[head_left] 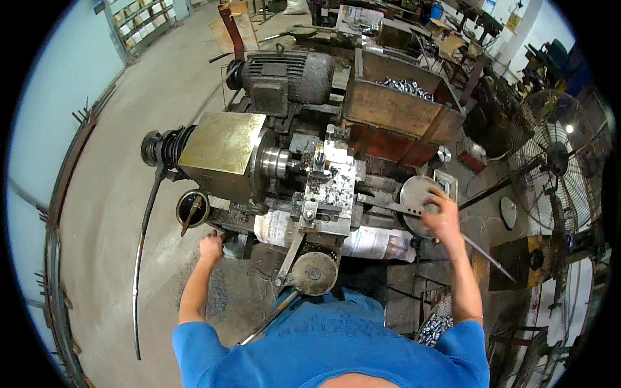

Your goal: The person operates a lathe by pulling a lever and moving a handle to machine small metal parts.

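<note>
My left hand [212, 247] is closed in a fist beside the lathe's left front corner, just below a round pot [193, 208] of dark liquid with a brush in it. What it grips, if anything, is hidden. My right hand [443, 218] is over a round metal plate [414, 194] at the lathe's right end. Its fingers are bent but apart, close to the end of a flat bar with holes [394, 205]; contact is unclear. Between my hands are the chuck [276, 162] and the chip-covered tool slide [330, 187].
A wooden bin [394, 97] of shiny metal parts stands behind the lathe, next to a motor [288, 76]. At right is a large fan [553, 158]. A long lever [139, 258] hangs at left; a round-ended crank [314, 273] juts toward me. More parts [436, 328] lie at lower right.
</note>
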{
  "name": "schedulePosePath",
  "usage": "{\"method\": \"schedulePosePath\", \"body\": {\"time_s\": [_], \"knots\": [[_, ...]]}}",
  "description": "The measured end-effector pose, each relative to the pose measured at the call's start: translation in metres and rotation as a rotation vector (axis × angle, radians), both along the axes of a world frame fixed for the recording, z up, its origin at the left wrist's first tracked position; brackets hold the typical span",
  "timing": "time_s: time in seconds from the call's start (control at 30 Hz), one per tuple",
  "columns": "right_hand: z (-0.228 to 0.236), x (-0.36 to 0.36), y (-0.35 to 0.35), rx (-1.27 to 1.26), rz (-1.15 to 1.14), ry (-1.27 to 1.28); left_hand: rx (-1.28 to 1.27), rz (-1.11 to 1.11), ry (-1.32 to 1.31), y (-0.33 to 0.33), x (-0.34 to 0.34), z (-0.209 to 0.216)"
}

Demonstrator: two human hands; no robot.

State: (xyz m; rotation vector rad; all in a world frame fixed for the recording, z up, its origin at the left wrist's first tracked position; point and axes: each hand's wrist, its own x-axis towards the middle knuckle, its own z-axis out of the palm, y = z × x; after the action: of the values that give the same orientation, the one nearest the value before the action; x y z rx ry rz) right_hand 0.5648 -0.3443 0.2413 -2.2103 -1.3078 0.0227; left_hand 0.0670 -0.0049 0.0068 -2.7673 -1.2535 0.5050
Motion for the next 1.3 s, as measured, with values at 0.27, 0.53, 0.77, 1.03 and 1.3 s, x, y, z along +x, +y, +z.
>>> {"method": "schedulePosePath", "body": {"time_s": [0.27, 0.53, 0.77, 1.03, 1.3], "knots": [[-0.135, 0.138, -0.25, -0.582, -0.713, -0.324, -0.108, 0.387, -0.165, -0.007, -0.023, -0.005], [-0.16, 0.027, -0.259, -0.593, -0.864, -0.276, -0.263, 0.696, -0.232, -0.025, -0.106, -0.037], [-0.147, -0.078, -0.223, -0.486, -0.918, -0.069, -0.394, 0.782, -0.358, -0.04, -0.097, -0.026], [-0.138, -0.087, -0.217, -0.538, -0.96, 0.075, -0.36, 0.713, -0.505, -0.016, -0.044, -0.009], [-0.132, 0.009, -0.24, -0.662, -0.896, -0.156, -0.223, 0.413, -0.249, -0.012, -0.015, -0.007]]}}
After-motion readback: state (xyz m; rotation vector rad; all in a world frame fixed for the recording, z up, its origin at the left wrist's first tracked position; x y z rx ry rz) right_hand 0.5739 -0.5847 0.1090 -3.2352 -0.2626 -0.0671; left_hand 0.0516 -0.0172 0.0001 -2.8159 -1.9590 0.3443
